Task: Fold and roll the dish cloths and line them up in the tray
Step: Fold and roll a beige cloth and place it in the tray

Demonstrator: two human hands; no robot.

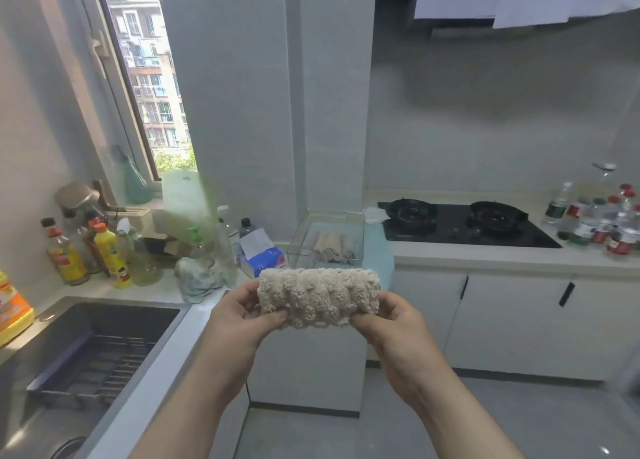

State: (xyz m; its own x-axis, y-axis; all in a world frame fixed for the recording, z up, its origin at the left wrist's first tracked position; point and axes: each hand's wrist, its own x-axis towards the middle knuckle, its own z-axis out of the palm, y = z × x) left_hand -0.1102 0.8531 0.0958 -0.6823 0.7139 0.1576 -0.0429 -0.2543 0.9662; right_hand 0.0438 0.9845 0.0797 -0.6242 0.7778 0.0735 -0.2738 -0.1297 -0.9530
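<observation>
Both hands hold one rolled dish cloth (318, 295) in the air, level and crosswise, just in front of the table (450, 256) corner. The roll is cream, fluffy and ribbed along its length.

The left hand (239, 314) has the roll's 9 o'clock end. Its grip is closed round the cloth, with the thumb pressed on the near lower face and the fingers curled out of sight behind. The right hand (391, 320) takes the 3 o'clock end in the same way, thumb in front and fingers wrapped behind. Neither grip has anything else in it.

At 12 o'clock from the roll, farther back on the table, stands the clear tray (298, 243). Inside it several rolled cloths (330, 245) in beige and grey lie side by side, touching. A pale blue cloth (379, 250) lies just beside the tray at its 3 o'clock side and reaches the table's edge.

At 10 o'clock from the roll is a blue tissue pack (265, 261), and near that a crumpled pale cloth (199, 282). Farther toward 9 o'clock stand sauce and cleaner bottles (107, 250) in a cluster. The sink (104, 320) sits at 8 o'clock with a dark rack (97, 365) inside it. At 2 o'clock a black hob (460, 230) with two burners is set into the table, and water bottles (602, 219) crowd beyond it, well apart from the tray.
</observation>
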